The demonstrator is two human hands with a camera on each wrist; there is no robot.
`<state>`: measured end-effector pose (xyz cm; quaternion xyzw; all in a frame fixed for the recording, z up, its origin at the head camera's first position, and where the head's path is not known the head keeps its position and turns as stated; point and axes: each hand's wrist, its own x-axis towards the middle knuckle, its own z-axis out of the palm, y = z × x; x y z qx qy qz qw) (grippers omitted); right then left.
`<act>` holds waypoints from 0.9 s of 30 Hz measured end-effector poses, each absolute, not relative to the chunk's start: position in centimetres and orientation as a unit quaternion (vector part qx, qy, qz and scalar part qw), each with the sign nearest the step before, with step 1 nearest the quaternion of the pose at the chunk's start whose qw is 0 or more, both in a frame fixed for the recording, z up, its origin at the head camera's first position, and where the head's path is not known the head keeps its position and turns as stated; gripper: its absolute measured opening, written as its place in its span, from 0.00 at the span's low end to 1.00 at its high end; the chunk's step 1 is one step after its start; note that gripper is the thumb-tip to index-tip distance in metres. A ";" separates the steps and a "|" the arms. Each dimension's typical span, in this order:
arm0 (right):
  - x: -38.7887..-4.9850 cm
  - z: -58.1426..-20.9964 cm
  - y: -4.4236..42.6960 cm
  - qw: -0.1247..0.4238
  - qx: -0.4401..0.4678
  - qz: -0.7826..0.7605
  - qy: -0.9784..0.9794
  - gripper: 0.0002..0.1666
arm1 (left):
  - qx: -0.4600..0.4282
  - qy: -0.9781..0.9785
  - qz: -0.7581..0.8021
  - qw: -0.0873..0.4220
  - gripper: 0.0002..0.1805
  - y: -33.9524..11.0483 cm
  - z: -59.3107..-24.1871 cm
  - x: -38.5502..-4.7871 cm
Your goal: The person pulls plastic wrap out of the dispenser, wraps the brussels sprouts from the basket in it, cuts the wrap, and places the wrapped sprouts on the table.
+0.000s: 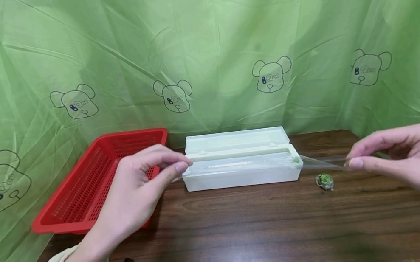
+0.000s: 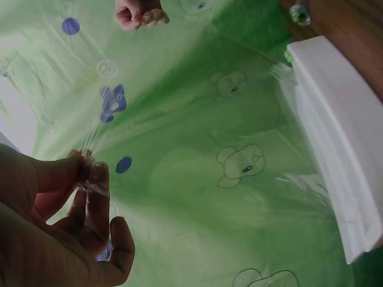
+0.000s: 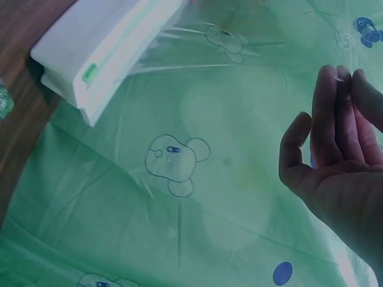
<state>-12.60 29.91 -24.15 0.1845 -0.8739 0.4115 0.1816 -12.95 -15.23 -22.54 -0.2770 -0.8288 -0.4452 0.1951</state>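
Note:
Clear plastic film (image 1: pixel 236 164) stretches across the front of an open white box (image 1: pixel 242 178). At the box's left end my left hand (image 1: pixel 135 190) pinches one edge of the film between thumb and fingers; the left wrist view shows the bunched film (image 2: pixel 90 173) at those fingertips. Off the box's right end my right hand (image 1: pixel 408 157) pinches the other corner, drawn to a narrow point. A small green wrapped bundle (image 1: pixel 325 181) lies on the table between the box and my right hand.
A red slotted basket (image 1: pixel 64 227) stands at the left, partly behind my left hand. The box's raised lid (image 1: pixel 237 139) leans at the back. Green curtain (image 1: pixel 206 54) with bear drawings surrounds the brown wooden table (image 1: pixel 251 229).

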 end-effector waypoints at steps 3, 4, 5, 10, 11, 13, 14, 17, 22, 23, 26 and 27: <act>-12.1 -25.5 30.3 0.164 0.205 0.412 -0.873 0.17 | -0.300 -0.825 -0.442 0.185 0.10 -15.5 -23.5 -12.1; -11.9 -25.9 30.5 0.155 0.213 0.412 -0.872 0.18 | -0.308 -0.823 -0.442 0.181 0.10 -15.5 -23.9 -11.8; -11.8 -26.4 30.7 0.147 0.221 0.412 -0.872 0.19 | -0.314 -0.822 -0.442 0.176 0.10 -15.6 -24.2 -11.6; -11.3 -28.5 31.5 0.099 0.277 0.398 -0.869 0.21 | -0.334 -0.822 -0.436 0.152 0.09 -15.7 -26.2 -10.4; -11.2 -28.9 31.6 0.089 0.287 0.395 -0.868 0.21 | -0.334 -0.824 -0.434 0.147 0.09 -15.7 -26.6 -10.2; -11.0 -29.8 31.6 0.069 0.308 0.392 -0.864 0.21 | -0.335 -0.824 -0.437 0.131 0.09 -15.8 -27.5 -9.8; -11.0 -30.3 31.6 0.060 0.317 0.390 -0.862 0.22 | -0.337 -0.823 -0.440 0.124 0.09 -15.8 -27.9 -9.7; -10.9 -31.7 31.6 0.036 0.343 0.386 -0.856 0.23 | -0.347 -0.818 -0.449 0.095 0.08 -15.9 -29.3 -9.4; -10.9 -34.0 31.3 -0.020 0.378 0.399 -0.835 0.22 | -0.397 -0.808 -0.429 0.078 0.08 -16.1 -31.8 -9.4; -11.0 -34.4 31.1 -0.033 0.384 0.405 -0.829 0.22 | -0.406 -0.807 -0.421 0.079 0.08 -16.1 -32.3 -9.4; -11.1 -35.6 30.6 -0.058 0.401 0.418 -0.813 0.20 | -0.423 -0.813 -0.392 0.082 0.08 -16.1 -33.7 -9.5; -11.2 -35.9 30.5 -0.064 0.405 0.421 -0.809 0.20 | -0.428 -0.815 -0.382 0.083 0.08 -16.1 -34.2 -9.5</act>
